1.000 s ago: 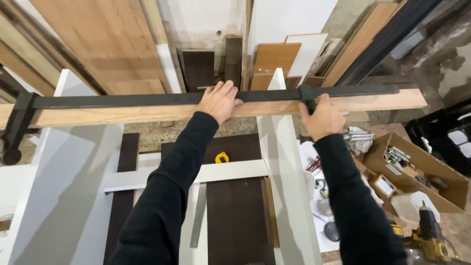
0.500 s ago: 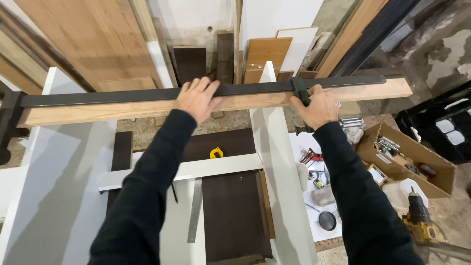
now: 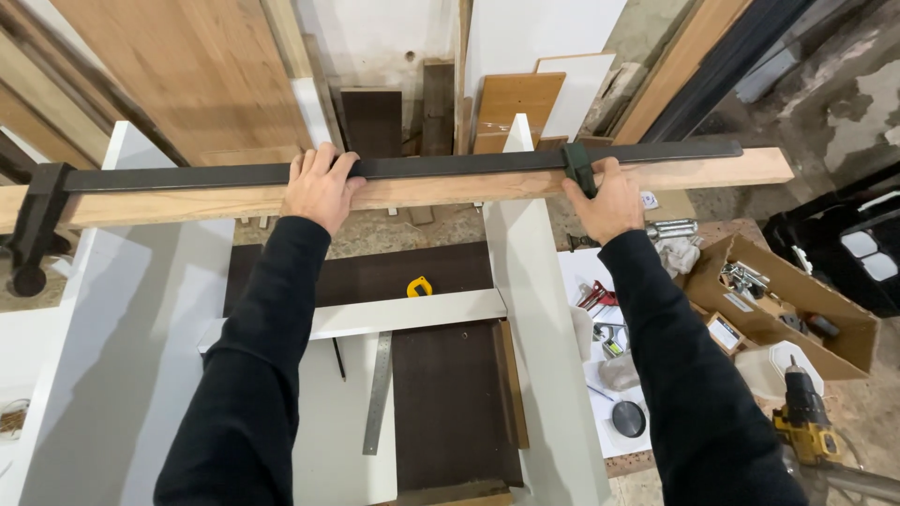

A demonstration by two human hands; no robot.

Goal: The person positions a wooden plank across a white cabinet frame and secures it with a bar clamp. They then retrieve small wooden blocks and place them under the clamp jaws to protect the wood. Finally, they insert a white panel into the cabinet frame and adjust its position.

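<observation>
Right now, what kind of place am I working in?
Most likely a woodworking shop. Boards lean against the wall, a long bar clamp lies along a plank under both hands, and a cordless drill stands on the floor.

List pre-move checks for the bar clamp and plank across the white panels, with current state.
1. Left hand gripping the bar clamp and wooden plank: ok.
2. Right hand at the sliding jaw: ok.
3. Fixed head outside the left white panel: ok.
4. Sliding jaw tight against the right white panel: cannot tell.
5. Plank level: cannot tell.
</observation>
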